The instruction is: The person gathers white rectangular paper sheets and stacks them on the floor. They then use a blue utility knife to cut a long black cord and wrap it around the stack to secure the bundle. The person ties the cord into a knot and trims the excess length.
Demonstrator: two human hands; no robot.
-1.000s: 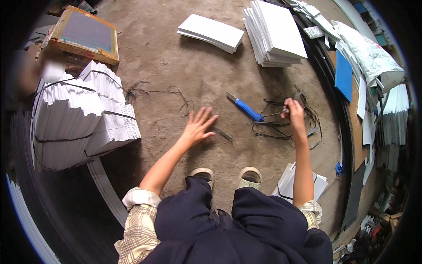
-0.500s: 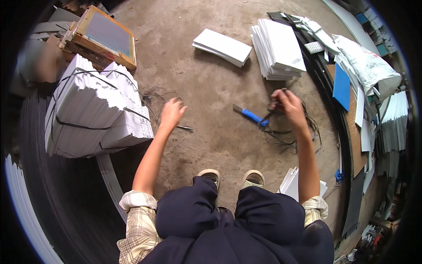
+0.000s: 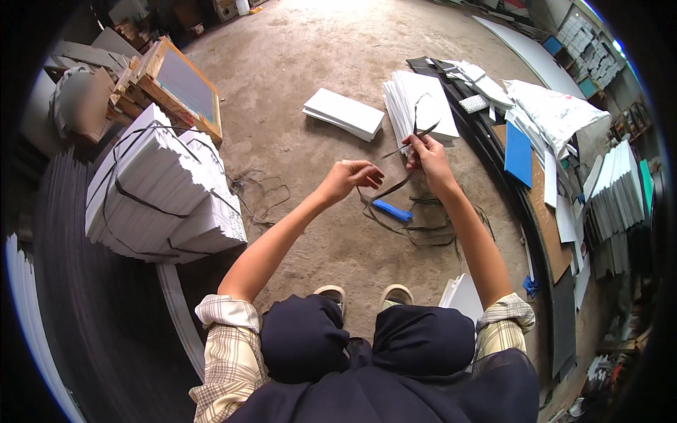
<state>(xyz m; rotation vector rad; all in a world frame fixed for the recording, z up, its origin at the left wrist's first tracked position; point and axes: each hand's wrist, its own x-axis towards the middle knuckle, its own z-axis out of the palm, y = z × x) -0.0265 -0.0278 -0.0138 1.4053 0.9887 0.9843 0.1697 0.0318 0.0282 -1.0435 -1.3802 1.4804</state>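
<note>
Hands raised above the gritty concrete floor: the right hand pinches a thin, flat black plastic strap, which droops in a glossy curve to the left hand, fingers curled loosely around it. Below lies a blue-handled tool among tangled straps. Half a second ago the left hand was empty, spread beside the bundled white sheets.

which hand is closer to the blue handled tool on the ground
Left, narrowly. The left hand hangs just above and left of the blue-handled tool, while the right hand is raised farther up and to its right, pinching a dark strap.
</note>
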